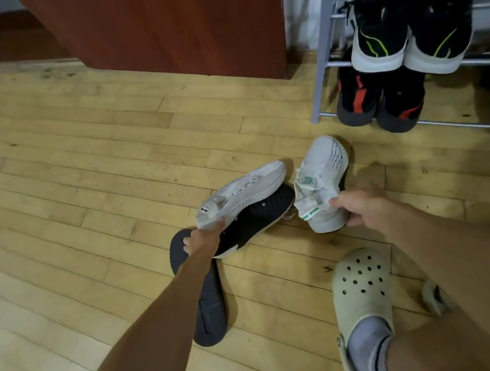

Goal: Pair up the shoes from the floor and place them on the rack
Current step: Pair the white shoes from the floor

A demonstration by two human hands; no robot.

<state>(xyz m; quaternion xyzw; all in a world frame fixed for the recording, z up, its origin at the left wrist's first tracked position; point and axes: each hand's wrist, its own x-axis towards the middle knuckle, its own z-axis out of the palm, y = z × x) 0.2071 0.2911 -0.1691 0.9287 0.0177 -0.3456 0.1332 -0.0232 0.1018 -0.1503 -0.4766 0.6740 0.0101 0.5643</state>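
Two white sneakers lie on the wooden floor in front of the metal shoe rack [320,65]. My left hand [202,238] grips the heel of the left white sneaker [244,193], which rests on top of a black sneaker [259,217]. My right hand [358,206] holds the heel of the right white sneaker [321,177], which has green marks and stands upright. On the rack, a black pair with green stripes [407,20] sits on the upper bar and a black pair with red marks [379,98] on the lower bar.
A dark grey insole [208,307] lies on the floor under my left forearm. My foot in a pale green clog [361,285] stands at the lower right. A red-brown wooden cabinet [166,24] stands behind, left of the rack.
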